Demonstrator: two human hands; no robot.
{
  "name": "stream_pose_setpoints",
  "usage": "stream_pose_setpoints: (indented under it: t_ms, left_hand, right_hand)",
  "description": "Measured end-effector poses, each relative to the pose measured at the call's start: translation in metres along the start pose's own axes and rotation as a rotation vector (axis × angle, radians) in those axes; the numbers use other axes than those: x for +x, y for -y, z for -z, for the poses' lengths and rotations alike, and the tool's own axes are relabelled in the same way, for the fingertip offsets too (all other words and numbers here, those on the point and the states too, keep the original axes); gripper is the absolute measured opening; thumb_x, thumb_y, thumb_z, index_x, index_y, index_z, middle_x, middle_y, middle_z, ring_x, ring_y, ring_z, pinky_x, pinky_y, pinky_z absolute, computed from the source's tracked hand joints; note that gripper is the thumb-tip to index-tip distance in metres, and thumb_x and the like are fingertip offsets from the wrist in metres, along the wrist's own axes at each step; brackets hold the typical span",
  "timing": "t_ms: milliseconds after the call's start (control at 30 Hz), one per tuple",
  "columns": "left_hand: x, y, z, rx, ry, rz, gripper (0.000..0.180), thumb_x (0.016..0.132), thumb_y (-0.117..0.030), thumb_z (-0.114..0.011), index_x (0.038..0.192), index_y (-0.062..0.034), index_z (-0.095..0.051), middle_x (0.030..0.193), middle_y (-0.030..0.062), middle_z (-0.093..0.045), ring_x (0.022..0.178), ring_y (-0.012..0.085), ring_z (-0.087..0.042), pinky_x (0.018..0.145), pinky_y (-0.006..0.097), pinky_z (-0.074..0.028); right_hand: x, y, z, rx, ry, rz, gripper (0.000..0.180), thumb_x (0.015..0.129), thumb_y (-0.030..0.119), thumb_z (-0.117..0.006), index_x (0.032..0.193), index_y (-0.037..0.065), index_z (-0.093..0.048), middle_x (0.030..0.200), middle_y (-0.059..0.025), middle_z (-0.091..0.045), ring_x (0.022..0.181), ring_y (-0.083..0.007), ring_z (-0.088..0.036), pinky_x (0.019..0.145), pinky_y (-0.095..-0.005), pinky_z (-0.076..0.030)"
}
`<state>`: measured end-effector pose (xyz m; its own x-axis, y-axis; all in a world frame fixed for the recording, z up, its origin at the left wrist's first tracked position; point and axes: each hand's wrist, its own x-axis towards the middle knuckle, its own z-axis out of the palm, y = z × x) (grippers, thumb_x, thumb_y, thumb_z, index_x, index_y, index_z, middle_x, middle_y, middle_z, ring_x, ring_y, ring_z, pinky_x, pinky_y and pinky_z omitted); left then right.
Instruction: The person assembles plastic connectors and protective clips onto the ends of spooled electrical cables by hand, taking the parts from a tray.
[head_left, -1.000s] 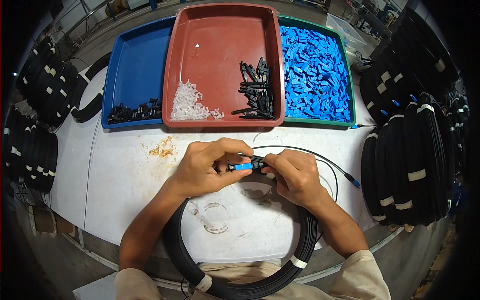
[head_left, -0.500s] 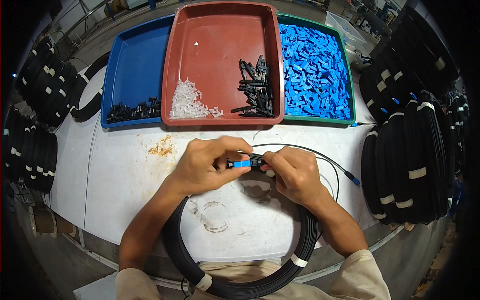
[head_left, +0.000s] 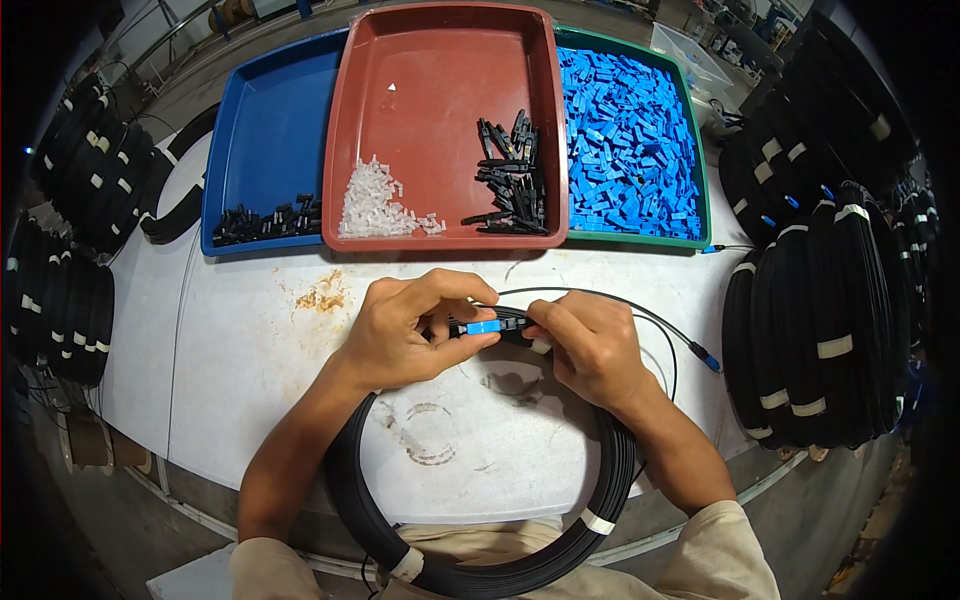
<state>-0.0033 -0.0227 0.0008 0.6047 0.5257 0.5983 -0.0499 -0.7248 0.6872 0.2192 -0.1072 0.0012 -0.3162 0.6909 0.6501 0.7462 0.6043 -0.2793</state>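
Note:
My left hand (head_left: 405, 330) pinches a blue cable connector (head_left: 484, 327) between thumb and fingers. Its black rear part (head_left: 512, 324) runs to my right hand (head_left: 592, 345), whose thumb and forefinger are closed on the black cable end there. Below both hands lies a coil of black cable (head_left: 618, 470), bound with white tape bands; its near side overhangs the table edge against my body. The cable's other end, a second blue-tipped connector (head_left: 706, 358), rests on the table to the right of my right hand.
Behind my hands stand a blue tray (head_left: 270, 130) with black parts, a red tray (head_left: 440, 90) with clear sleeves and black pieces, and a green tray (head_left: 690, 242) full of blue housings. Stacked black cable coils flank the white table (head_left: 250, 400), at left (head_left: 75, 320) and right (head_left: 810, 340).
Both hands stay almost in place, still on the connector. The blue connector tilts very slightly, and my left fingers shift a little to the left.

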Motion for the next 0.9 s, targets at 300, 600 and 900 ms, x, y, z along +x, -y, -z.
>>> stream_pose_setpoints:
  t_ms: [300, 600, 900]
  left_hand:
    - [0.001, -0.003, 0.0, -0.036, -0.005, 0.059, 0.039, 0.076, -0.003, -0.086, 0.11, -0.0079, -0.067, 0.085, 0.0038, -0.076, 0.056, 0.006, -0.063, 0.046, 0.021, -0.046]
    - [0.003, -0.003, 0.003, 0.055, 0.071, -0.01, 0.031, 0.077, -0.002, -0.085, 0.104, -0.0058, -0.068, 0.085, 0.0056, -0.075, 0.061, 0.0086, -0.067, 0.049, 0.021, -0.049]
    - [0.008, -0.011, 0.004, 0.078, 0.055, -0.037, 0.022, 0.077, -0.003, -0.085, 0.096, -0.0045, -0.073, 0.083, 0.0056, -0.074, 0.062, 0.012, -0.067, 0.052, 0.023, -0.051]
  right_hand:
    - [0.001, 0.0, -0.001, 0.013, -0.02, 0.006, 0.03, 0.065, -0.001, -0.074, 0.093, 0.004, -0.067, 0.07, -0.0061, -0.062, 0.062, -0.0236, -0.065, 0.053, -0.036, -0.051]
    - [-0.001, -0.002, -0.001, 0.027, -0.003, 0.001, 0.027, 0.068, 0.0, -0.075, 0.094, 0.005, -0.067, 0.07, -0.0063, -0.062, 0.062, -0.0237, -0.065, 0.054, -0.0365, -0.051]
    - [-0.001, -0.002, -0.001, 0.02, 0.01, 0.003, 0.024, 0.072, 0.002, -0.074, 0.094, 0.005, -0.066, 0.071, -0.0062, -0.061, 0.064, -0.0237, -0.064, 0.056, -0.0371, -0.05]
